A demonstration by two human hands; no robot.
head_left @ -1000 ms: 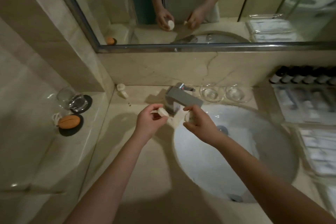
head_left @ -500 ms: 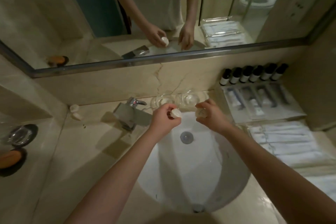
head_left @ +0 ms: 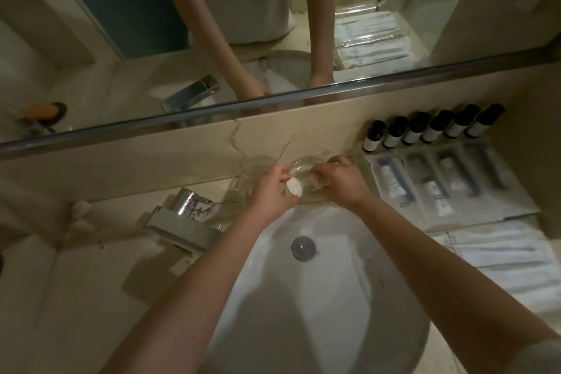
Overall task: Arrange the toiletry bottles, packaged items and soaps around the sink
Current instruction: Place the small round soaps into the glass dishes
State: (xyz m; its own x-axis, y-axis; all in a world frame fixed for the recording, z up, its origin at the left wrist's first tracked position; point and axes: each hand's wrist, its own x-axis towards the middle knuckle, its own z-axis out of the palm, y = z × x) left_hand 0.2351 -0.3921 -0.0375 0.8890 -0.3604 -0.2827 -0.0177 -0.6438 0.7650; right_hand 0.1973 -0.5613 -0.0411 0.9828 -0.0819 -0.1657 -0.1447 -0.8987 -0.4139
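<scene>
My left hand [head_left: 271,193] grips a small round white soap [head_left: 295,187] just above the back rim of the sink [head_left: 318,297]. My right hand [head_left: 341,182] is beside it, fingers curled, pinching a small pale soap [head_left: 319,183] over a clear glass dish [head_left: 303,165] on the counter. A second glass dish [head_left: 252,168] sits to its left, partly hidden by my left hand. Several dark toiletry bottles [head_left: 434,127] stand in a row against the wall at the right. In front of them lie several clear packaged items [head_left: 440,188].
A chrome faucet [head_left: 182,218] stands left of the basin. Folded white towels [head_left: 504,255] lie on the right counter. Small white caps [head_left: 80,211] sit by the left wall. The mirror [head_left: 121,39] runs along the back.
Both hands have moved forward and right from over the faucet to the glass dishes behind the sink, still holding the soaps. My view has swung right.
</scene>
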